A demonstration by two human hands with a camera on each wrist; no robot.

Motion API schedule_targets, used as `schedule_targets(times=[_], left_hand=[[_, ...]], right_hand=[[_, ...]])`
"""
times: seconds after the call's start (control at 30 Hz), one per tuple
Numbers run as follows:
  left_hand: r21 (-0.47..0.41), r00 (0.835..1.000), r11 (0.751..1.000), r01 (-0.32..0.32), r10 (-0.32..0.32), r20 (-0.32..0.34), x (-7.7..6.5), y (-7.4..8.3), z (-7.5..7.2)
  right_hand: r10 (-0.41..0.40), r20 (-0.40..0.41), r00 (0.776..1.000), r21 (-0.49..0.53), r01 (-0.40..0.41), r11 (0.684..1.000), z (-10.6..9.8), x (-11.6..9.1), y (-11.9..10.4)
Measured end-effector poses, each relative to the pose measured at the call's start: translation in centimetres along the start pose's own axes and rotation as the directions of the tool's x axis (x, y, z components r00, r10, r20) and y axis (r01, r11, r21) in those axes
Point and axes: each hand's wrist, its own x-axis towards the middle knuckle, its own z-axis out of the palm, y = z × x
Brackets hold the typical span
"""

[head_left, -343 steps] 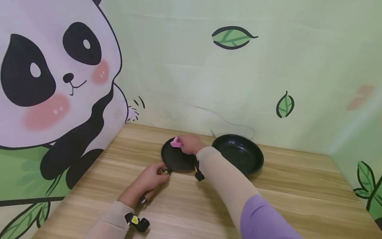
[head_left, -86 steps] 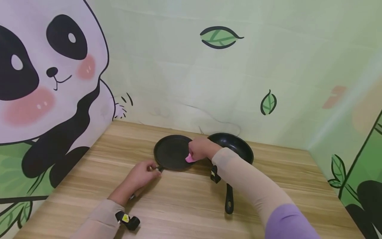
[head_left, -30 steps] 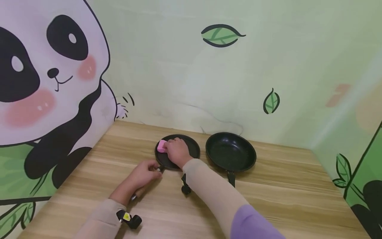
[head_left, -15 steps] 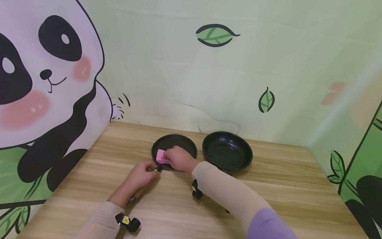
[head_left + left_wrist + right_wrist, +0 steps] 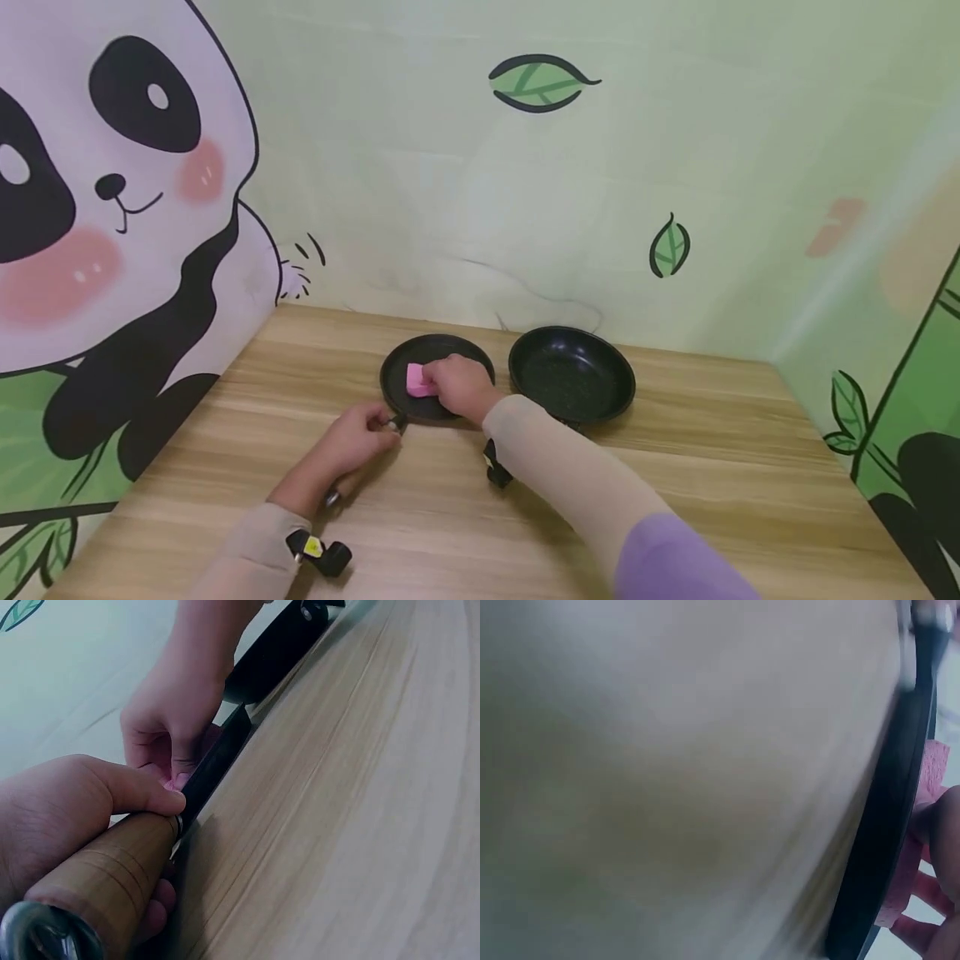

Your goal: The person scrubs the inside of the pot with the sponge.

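Though near skillet (image 5: 573,375), griddle rim (image 5: 437,337) apart

The black pan (image 5: 889,825) shows side-on, its low outer wall facing the camera. Over the pan's rim stands the pink sponge (image 5: 933,766), gripped by the right hand (image 5: 943,859), which is partly cut off. A blurred tabletop (image 5: 667,750) spreads on the near side of the pan, and a blurred dark handle (image 5: 929,649) extends from the pan's far end.
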Motion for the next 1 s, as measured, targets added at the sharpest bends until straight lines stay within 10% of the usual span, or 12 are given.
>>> schedule_targets(times=[0.33,1.0], left_hand=[[-0.005,0.999,1.000,-0.010,0.010,0.033,-0.1,0.5,0.9],[0.030,0.996,0.998,0.053,-0.051,-0.068,-0.6,0.8,0.2]], right_hand=[[0.194,0.003,0.981,0.109,-0.193,0.975,0.8,1.7,3.5],[-0.031,0.060,0.998,0.170,0.021,0.985,-0.8,-2.8,1.6]])
